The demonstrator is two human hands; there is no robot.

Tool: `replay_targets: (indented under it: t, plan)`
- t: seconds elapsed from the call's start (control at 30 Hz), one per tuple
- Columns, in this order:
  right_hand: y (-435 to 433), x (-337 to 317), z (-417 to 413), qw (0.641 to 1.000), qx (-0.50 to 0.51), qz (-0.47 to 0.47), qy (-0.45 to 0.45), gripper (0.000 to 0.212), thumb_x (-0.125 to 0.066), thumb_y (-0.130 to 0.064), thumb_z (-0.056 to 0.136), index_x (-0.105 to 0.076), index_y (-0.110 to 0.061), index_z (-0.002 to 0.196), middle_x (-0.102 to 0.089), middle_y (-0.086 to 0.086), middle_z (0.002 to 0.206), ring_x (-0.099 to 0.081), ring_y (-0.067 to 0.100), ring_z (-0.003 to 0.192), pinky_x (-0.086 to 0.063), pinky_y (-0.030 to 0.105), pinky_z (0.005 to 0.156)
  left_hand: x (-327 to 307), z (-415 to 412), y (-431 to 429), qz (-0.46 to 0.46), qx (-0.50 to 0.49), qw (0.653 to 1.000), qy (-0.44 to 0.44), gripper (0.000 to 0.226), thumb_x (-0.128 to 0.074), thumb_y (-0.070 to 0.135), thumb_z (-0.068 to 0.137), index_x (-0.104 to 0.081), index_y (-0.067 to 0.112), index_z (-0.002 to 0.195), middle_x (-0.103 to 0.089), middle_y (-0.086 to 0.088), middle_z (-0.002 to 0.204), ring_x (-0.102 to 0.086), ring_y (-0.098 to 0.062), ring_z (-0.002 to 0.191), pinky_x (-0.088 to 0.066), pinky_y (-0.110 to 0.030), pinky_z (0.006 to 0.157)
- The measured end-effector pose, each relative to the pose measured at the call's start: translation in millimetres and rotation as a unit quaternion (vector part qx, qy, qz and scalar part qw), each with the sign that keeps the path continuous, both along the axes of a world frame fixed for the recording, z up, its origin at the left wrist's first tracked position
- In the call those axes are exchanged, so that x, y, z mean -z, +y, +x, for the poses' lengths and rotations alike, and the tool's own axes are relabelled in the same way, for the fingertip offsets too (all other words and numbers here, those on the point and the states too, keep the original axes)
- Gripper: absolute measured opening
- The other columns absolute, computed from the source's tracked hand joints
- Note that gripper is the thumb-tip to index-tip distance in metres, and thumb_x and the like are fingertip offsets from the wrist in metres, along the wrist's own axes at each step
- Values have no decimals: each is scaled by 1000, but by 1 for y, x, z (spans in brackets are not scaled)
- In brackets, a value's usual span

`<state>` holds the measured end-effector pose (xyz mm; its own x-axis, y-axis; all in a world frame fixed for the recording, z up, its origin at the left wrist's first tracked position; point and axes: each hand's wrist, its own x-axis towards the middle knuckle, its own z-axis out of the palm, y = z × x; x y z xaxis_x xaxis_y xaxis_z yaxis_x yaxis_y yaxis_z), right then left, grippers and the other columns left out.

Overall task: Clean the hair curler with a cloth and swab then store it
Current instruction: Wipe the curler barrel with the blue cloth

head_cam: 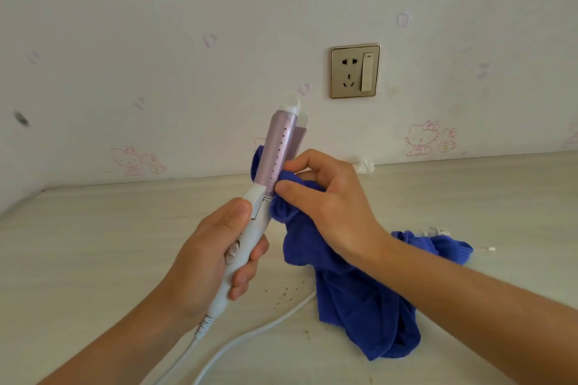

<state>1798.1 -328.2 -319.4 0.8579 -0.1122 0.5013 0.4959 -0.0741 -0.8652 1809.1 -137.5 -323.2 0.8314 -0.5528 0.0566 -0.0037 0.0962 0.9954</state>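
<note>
Left hand (205,248) is gripping the white handle of the hair curler (278,147), fingers curling round it, thumb lying up near the hinge. Curler is being held up off the table (93,244), tilting slightly right, purple barrel pointing up, its 2 halves standing a little apart at the tip. Right hand (331,212) is pinching a fold of the blue cloth (359,303) and pressing it against the lower barrel. Rest of cloth is hanging down and bunching on the table under the right forearm. White cord (266,324) is trailing from the handle across the table. Wall socket (355,71) is sitting behind.
</note>
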Motion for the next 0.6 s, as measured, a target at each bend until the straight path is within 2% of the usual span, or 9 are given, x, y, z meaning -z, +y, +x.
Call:
replay_targets:
  t: [0.13,0.2,0.3,0.37,0.5,0.6]
  plan:
    - [-7,-9,2,1000,5,-21,-4,6,-71,-2,93,-72,-7,96,-76,18,91,-72,40,83,-61,49,80,-3,2,0,0,3,1000,2,46,-50,52,91,-64,10,103,-54,-10,68,-36,-13,40,-34,-22,37]
    - [-10,-11,3,999,19,-42,-12,6,-70,-4,93,-73,-8,97,-77,17,89,-72,41,82,-60,51,79,-4,1,-2,-9,8,1000,12,43,-51,52,91,-66,14,102,-53,-9,67,-36,-12,40,-34,-22,36]
    - [-11,-10,4,998,52,-24,-11,12,-67,-5,96,-73,-15,100,-79,7,89,-74,32,81,-63,40,76,-1,-2,-1,-3,17,1000,10,48,-52,54,91,-64,12,109,-53,-9,67,-37,-12,40,-35,-22,37]
    - [-18,-12,8,995,94,6,-11,12,-65,-5,98,-72,-13,101,-78,7,84,-74,31,78,-62,38,72,3,-5,-1,10,22,1000,14,53,-52,56,90,-61,10,115,-54,-8,68,-37,-12,40,-36,-21,37]
    - [-29,-19,9,990,132,42,-17,11,-63,-6,99,-70,-14,101,-77,-1,77,-73,13,72,-56,21,70,7,-8,-2,26,32,999,1,46,-50,57,92,-64,16,109,-54,-6,68,-38,-12,41,-36,-21,38]
    - [-12,-11,0,995,88,55,-5,11,-63,-4,98,-70,-12,98,-77,2,76,-73,15,69,-58,26,69,5,-6,-3,6,24,1000,19,52,-51,54,91,-61,9,113,-54,-9,68,-36,-13,40,-34,-21,37]
